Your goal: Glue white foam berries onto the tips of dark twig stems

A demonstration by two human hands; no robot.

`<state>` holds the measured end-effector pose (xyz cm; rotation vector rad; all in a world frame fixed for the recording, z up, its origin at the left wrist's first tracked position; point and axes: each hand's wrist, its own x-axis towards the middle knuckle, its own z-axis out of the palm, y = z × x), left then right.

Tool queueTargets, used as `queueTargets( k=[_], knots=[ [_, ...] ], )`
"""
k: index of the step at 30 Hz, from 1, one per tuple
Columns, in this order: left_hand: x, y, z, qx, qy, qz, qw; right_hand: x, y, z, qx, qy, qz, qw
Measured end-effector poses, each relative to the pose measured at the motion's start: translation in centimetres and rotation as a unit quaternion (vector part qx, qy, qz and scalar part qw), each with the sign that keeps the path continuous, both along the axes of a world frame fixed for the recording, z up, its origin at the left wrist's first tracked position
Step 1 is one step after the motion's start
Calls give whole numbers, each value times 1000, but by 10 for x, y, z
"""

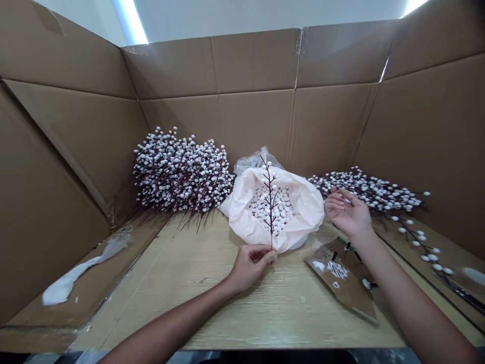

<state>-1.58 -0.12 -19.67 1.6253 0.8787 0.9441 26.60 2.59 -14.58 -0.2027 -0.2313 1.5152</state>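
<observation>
Behind the upright twig, an open bag

**Branched stem held before an open bag of white beads**

The left hand pinches the dark stem by its lower end; a few white berries show near the tip, and the upper twigs overlap the bag's mouth. The right hand, palm up with curled fingers, is beside the bag; whether it holds anything is unclear. Large berry bundle, at left; flatter bundle, at right. Nearer the viewer, a brown board bearing white bits lies on the wooden table. Cardboard walls enclose the left, rear and right.
</observation>
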Motion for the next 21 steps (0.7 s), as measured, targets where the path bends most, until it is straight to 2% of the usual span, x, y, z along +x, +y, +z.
queueTargets(
  k=[16,19,21],
  knots=[
    [-1,-1,2,10,6,3,1000,-1,0,-2,0,-21,-6,1000],
    [0,0,2,21,21,-5,1000,2,2,-1,33,-119,-36,992],
    [-1,2,2,30,29,-10,999,5,3,2,61,-234,-91,966]
  ],
)
